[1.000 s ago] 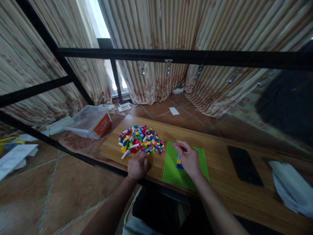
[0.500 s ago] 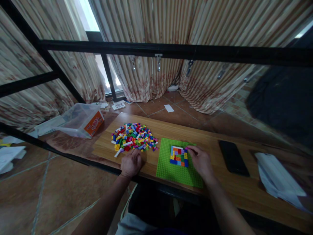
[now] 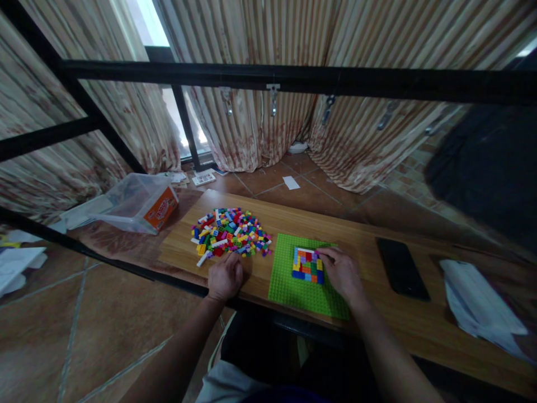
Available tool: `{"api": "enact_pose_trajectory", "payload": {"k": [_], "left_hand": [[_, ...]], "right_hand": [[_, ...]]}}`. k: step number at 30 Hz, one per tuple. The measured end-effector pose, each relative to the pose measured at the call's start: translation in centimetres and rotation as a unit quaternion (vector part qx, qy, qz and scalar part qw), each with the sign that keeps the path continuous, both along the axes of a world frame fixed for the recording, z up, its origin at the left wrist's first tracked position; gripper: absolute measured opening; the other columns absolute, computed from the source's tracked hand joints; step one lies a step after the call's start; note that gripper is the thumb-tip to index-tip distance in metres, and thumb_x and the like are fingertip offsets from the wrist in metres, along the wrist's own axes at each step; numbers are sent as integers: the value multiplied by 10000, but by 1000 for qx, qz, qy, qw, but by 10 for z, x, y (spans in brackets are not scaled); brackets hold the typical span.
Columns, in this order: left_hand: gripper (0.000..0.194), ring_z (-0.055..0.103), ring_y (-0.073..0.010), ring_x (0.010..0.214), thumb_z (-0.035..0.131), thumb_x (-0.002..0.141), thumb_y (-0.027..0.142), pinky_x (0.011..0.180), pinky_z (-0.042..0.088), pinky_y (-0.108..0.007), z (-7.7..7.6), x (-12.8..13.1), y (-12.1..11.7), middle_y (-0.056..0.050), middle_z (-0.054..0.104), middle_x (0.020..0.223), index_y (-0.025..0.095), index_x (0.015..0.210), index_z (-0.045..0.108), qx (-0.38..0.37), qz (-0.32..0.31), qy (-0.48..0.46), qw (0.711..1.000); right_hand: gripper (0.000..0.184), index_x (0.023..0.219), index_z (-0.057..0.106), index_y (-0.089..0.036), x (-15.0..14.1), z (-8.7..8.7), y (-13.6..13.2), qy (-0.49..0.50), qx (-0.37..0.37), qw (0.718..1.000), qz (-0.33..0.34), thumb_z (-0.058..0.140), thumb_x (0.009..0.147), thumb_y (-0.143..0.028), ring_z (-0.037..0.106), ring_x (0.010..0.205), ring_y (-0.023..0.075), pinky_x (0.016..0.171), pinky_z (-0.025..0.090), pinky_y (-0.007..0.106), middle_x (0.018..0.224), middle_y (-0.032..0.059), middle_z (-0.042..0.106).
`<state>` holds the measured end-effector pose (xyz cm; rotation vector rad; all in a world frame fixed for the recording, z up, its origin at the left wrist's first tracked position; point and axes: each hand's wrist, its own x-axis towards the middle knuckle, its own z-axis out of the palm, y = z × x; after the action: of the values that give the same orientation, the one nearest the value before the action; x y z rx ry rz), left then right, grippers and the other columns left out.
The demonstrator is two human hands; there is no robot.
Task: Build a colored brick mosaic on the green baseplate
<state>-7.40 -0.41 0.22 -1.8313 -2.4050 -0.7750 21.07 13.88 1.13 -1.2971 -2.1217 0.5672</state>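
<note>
Brick panel [image 3: 307,266] lay flat on a green baseplate [image 3: 287,294], right of lower centre, presumably for firm seating. Right hand [image 3: 343,273], fingertips pinched together, held a magenta brick [image 3: 317,252] at the panel's top-right corner. Left hand [image 3: 225,276], curled, contents indeterminable, rested by the brick heap [image 3: 230,232], left of centre, likely spread for easy picking. Clear tub [image 3: 136,210] sat beyond, mid-left.

— Spotted any readable words?
— Can't make out a single one. Can see pale lettering on an orange label [image 3: 161,209], fixed to the clear plastic bin [image 3: 135,224] at the frame's left; too blurred to read.
— Noticed other print?
— Only dark marks on a white booklet [image 3: 203,178], upper left of centre; too small.
</note>
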Motion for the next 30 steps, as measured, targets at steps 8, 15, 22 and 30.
{"api": "enact_pose_trajectory", "payload": {"k": [8, 15, 22, 30], "left_hand": [[180, 587, -162, 692, 398, 849, 211, 611, 376, -258, -1, 0, 0, -26, 620, 781, 203, 822, 576, 4, 1, 14, 1000], [191, 580, -162, 696, 400, 855, 223, 597, 366, -258, 1, 1, 1, -31, 624, 781, 203, 817, 586, -15, 7, 15, 1000], [198, 575, -158, 686, 400, 861, 225, 584, 360, -251, -1, 0, 2, -32, 628, 788, 203, 814, 592, -22, 16, 15, 1000], [185, 591, -169, 718, 399, 854, 211, 623, 393, -255, 0, 0, 1, -36, 630, 802, 206, 833, 583, -17, 5, 20, 1000]], "right_hand": [[276, 894, 733, -223, 3, 3, 6, 6, -29, 999, 17, 480, 840, -318, 636, 875, 200, 842, 477, 361, 930, 56, 712], [254, 856, 740, -242, 5, 7, 14, -16, -47, 997, 56, 494, 824, -299, 656, 848, 198, 802, 491, 342, 909, 39, 726], [238, 827, 742, -250, 4, 7, 16, -47, -36, 996, 64, 504, 813, -265, 667, 822, 213, 792, 501, 364, 889, 37, 732], [281, 989, 716, -243, 14, 2, 14, 47, -92, 994, 39, 528, 823, -371, 665, 939, 214, 881, 496, 389, 1000, 43, 727]]}}
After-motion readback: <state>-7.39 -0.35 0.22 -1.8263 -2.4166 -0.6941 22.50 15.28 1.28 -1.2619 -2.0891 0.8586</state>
